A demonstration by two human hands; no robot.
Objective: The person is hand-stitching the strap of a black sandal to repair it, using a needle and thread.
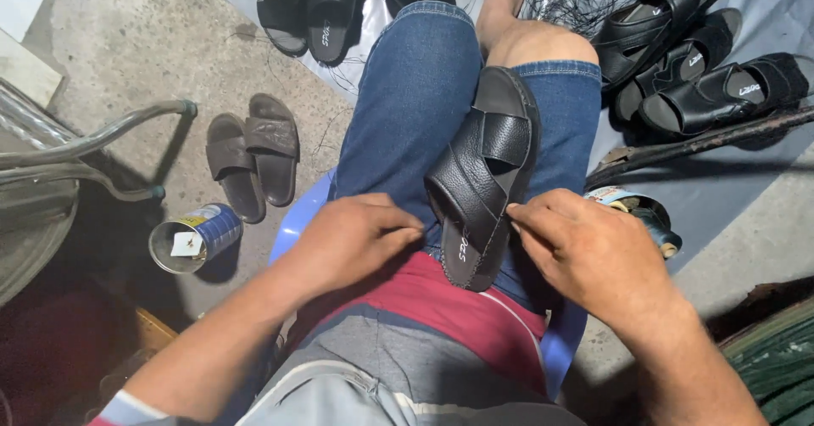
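Observation:
A black leather sandal (pixel 485 176) with crossed straps lies lengthwise on my right thigh, over blue jeans (pixel 415 104). My left hand (pixel 356 239) rests on my lap with its fingertips against the sandal's left edge near the heel. On the other side, my right hand (pixel 585 252) pinches the sandal's right edge at the strap. Whether a thread or tool is between the fingers cannot be seen.
A pair of brown slides (pixel 254 159) and an open tin can (pixel 191 238) sit on the concrete floor at left. Several black sandals (pixel 695 70) lie at upper right, more at the top (pixel 314 11). I sit on a blue plastic stool (pixel 297 222). Metal chair legs (pixel 93 150) stand far left.

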